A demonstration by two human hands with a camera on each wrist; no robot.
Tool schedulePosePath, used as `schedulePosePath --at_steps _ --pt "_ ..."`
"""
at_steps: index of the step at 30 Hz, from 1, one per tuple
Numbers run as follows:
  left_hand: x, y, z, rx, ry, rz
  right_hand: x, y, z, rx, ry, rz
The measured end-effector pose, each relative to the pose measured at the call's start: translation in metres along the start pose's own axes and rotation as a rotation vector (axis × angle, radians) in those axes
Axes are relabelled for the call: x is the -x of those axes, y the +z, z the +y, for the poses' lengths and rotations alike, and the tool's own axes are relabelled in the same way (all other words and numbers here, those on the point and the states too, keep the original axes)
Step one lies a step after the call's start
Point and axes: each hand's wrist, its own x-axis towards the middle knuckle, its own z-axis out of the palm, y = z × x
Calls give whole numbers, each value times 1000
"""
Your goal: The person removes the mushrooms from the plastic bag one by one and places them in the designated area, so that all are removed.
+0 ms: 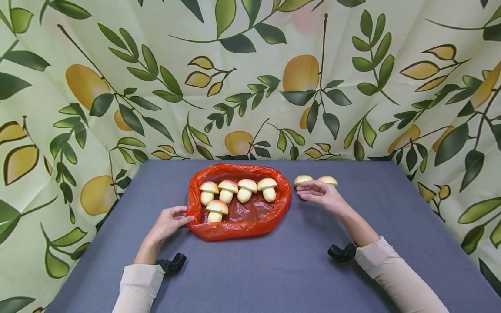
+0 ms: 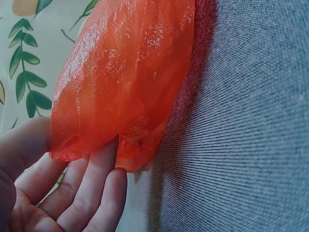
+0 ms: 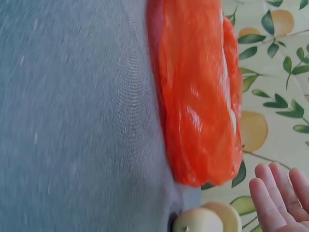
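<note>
A red plastic bag [image 1: 238,230] lies with its mouth spread wide and its rim rolled. Inside sit several toy mushrooms [image 1: 247,190], cream with pinkish caps, most in a row along the far side. My left hand [image 1: 171,221] pinches the bag's left edge between thumb and fingers [image 2: 99,164]. To the right of the bag are two more mushrooms, the left one [image 1: 303,178] partly hidden behind my right hand [image 1: 322,194], the other [image 1: 328,180] just beyond it. My right fingers [image 3: 273,198] are extended, holding nothing.
A grey-blue cloth [image 1: 250,278] covers the table. Behind and at the sides hangs a curtain [image 1: 250,87] printed with leaves and fruit. Each wrist wears a black camera mount, one on the left [image 1: 174,263] and one on the right [image 1: 341,253].
</note>
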Motion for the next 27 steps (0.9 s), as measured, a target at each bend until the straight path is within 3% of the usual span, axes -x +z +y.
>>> schedulePosePath --at_steps 15,27 --pt "1 -3 3 -8 0 13 -4 38 -6 19 -17 -50" --pt "1 -2 0 -11 -6 9 -10 72 -2 -36 37 -88"
